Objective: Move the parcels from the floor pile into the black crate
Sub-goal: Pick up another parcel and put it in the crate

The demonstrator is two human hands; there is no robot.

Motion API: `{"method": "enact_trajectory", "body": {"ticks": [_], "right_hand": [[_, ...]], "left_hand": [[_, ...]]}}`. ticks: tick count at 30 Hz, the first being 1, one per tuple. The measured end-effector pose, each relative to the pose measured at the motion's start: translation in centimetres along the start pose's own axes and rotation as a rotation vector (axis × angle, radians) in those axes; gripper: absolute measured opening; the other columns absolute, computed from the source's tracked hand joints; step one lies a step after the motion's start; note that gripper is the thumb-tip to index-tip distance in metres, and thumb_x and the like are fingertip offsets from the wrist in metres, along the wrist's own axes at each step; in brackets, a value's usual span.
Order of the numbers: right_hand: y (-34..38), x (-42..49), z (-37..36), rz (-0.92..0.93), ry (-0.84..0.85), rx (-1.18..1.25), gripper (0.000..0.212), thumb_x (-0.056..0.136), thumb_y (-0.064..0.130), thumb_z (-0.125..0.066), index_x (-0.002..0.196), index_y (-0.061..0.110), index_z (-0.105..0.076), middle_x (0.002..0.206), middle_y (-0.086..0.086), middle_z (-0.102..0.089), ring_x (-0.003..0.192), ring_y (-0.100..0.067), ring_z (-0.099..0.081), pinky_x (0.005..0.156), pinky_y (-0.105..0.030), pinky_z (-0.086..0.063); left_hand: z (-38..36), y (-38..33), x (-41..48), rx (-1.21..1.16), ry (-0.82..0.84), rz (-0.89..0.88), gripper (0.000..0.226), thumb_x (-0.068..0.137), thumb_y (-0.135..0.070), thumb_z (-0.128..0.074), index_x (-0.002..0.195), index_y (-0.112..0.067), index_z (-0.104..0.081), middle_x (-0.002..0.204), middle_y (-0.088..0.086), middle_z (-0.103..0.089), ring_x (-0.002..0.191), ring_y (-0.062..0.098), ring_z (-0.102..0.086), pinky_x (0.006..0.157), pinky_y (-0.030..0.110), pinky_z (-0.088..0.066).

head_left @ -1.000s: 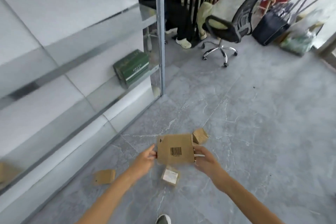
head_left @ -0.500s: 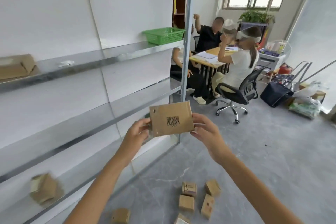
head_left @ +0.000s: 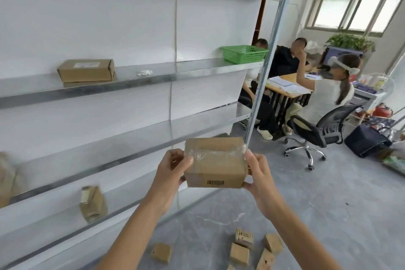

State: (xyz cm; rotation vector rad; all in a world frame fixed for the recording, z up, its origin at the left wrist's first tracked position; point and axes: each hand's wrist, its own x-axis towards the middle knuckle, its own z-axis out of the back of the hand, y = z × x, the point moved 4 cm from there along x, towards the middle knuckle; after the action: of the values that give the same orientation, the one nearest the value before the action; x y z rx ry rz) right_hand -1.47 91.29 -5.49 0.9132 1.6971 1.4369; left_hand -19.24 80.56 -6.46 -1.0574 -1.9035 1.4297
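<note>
I hold a brown cardboard parcel (head_left: 215, 163) with clear tape on top and a barcode on its front, up at chest height in front of the metal shelving. My left hand (head_left: 172, 171) grips its left end and my right hand (head_left: 257, 173) grips its right end. Several small cardboard parcels (head_left: 245, 247) lie in a loose pile on the grey floor below, with one more parcel (head_left: 161, 252) apart to the left. No black crate is in view.
Metal shelving (head_left: 135, 80) fills the left, holding a brown box (head_left: 86, 71), a green basket (head_left: 245, 53) and a small parcel (head_left: 93, 203) low down. People sit at a desk (head_left: 285, 87) behind, one on a black office chair (head_left: 322, 131). A dark bag (head_left: 366, 143) stands right.
My view has risen from the floor to the shelving. Both hands have lifted the parcel off the floor and tilted it, so its taped top now faces me.
</note>
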Motion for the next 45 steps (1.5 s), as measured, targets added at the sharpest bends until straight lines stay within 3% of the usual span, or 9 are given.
{"method": "enact_trajectory", "body": {"ticks": [5, 9, 13, 17, 25, 32, 37, 41, 45], "right_hand": [[-0.9, -1.4, -1.9, -0.135, 0.271, 0.061, 0.075, 0.075, 0.055, -0.052, 0.143, 0.035, -0.027, 0.135, 0.0, -0.049, 0.123, -0.02, -0.05, 0.089, -0.046, -0.055], [-0.9, -2.7, -2.3, -0.142, 0.265, 0.058, 0.072, 0.073, 0.05, -0.061, 0.138, 0.029, -0.039, 0.115, -0.002, -0.062, 0.102, -0.019, -0.06, 0.076, -0.038, -0.057], [-0.9, -4.6, -2.7, -0.018, -0.005, 0.064, 0.056, 0.081, 0.039, -0.069, 0.127, 0.026, -0.041, 0.112, -0.003, -0.061, 0.095, -0.016, -0.063, 0.073, -0.033, -0.056], [-1.8, -8.5, -3.8, 0.103, 0.089, 0.1, 0.04, 0.087, 0.038, -0.063, 0.117, 0.033, -0.037, 0.11, 0.002, -0.061, 0.09, -0.009, -0.067, 0.062, -0.02, -0.055], [0.2, -13.3, 2.1, 0.238, 0.269, -0.013, 0.021, 0.098, 0.037, -0.044, 0.117, 0.032, -0.053, 0.113, 0.007, -0.061, 0.103, -0.011, -0.061, 0.082, -0.033, -0.058], [3.4, -14.6, 1.6, -0.017, 0.667, 0.043, 0.062, 0.084, 0.049, -0.06, 0.138, 0.025, -0.041, 0.13, -0.018, -0.057, 0.118, -0.029, -0.056, 0.1, -0.058, -0.044], [0.6, -19.2, -0.7, 0.003, 0.605, 0.095, 0.054, 0.085, 0.038, -0.065, 0.134, 0.034, -0.042, 0.113, 0.001, -0.071, 0.102, -0.017, -0.068, 0.093, -0.047, -0.053], [0.1, -22.9, -2.4, 0.127, 0.721, -0.035, 0.047, 0.085, 0.038, -0.066, 0.131, 0.035, -0.053, 0.107, 0.002, -0.072, 0.093, -0.01, -0.07, 0.073, -0.024, -0.056], [0.5, -27.7, -5.1, 0.2, 0.869, -0.233, 0.044, 0.074, 0.054, -0.065, 0.118, 0.049, -0.059, 0.117, 0.004, -0.067, 0.101, -0.013, -0.067, 0.086, -0.034, -0.057]], "left_hand": [[2.3, -0.3, -2.3, 0.005, 0.014, -0.081, 0.033, 0.073, -0.034, -0.073, 0.098, -0.017, -0.059, 0.095, -0.001, -0.065, 0.084, 0.009, -0.062, 0.072, 0.026, -0.052], [2.6, -1.0, -4.6, 0.448, -0.263, -0.271, 0.019, 0.09, -0.034, -0.059, 0.108, -0.028, -0.059, 0.111, -0.013, -0.061, 0.104, 0.002, -0.057, 0.086, 0.023, -0.047], [-1.4, -0.1, -8.0, 0.498, -0.218, -0.172, 0.067, 0.081, -0.048, -0.062, 0.139, -0.031, -0.031, 0.137, -0.015, -0.027, 0.123, 0.001, -0.034, 0.097, 0.017, -0.04], [-6.3, 1.0, -11.0, 0.349, -0.132, -0.234, 0.109, 0.066, -0.041, -0.08, 0.146, -0.039, -0.006, 0.146, -0.02, -0.013, 0.129, -0.012, -0.029, 0.085, 0.01, -0.049], [-3.7, 0.1, -17.2, -0.018, -0.167, -0.25, 0.071, 0.057, -0.041, -0.081, 0.121, -0.033, -0.05, 0.123, 0.008, -0.062, 0.095, 0.018, -0.068, 0.067, 0.038, -0.057], [-3.4, -0.7, -23.9, -0.145, 0.033, -0.146, 0.083, 0.061, -0.046, -0.079, 0.13, -0.014, -0.048, 0.123, 0.014, -0.062, 0.104, 0.03, -0.064, 0.075, 0.045, -0.056], [-1.7, -2.2, -28.6, 0.085, -0.382, -0.251, 0.045, 0.089, -0.042, -0.048, 0.132, -0.031, -0.041, 0.121, 0.003, -0.06, 0.102, 0.021, -0.061, 0.069, 0.035, -0.053], [-0.7, -1.9, -33.6, 0.207, -0.382, -0.103, 0.057, 0.07, -0.066, -0.051, 0.107, -0.023, -0.047, 0.108, 0.006, -0.064, 0.097, 0.019, -0.063, 0.075, 0.036, -0.055], [2.7, -0.1, -40.3, 0.242, -0.311, 0.072, 0.053, 0.07, -0.05, -0.066, 0.109, -0.021, -0.044, 0.111, 0.015, -0.066, 0.102, 0.023, -0.064, 0.086, 0.042, -0.055]]}}
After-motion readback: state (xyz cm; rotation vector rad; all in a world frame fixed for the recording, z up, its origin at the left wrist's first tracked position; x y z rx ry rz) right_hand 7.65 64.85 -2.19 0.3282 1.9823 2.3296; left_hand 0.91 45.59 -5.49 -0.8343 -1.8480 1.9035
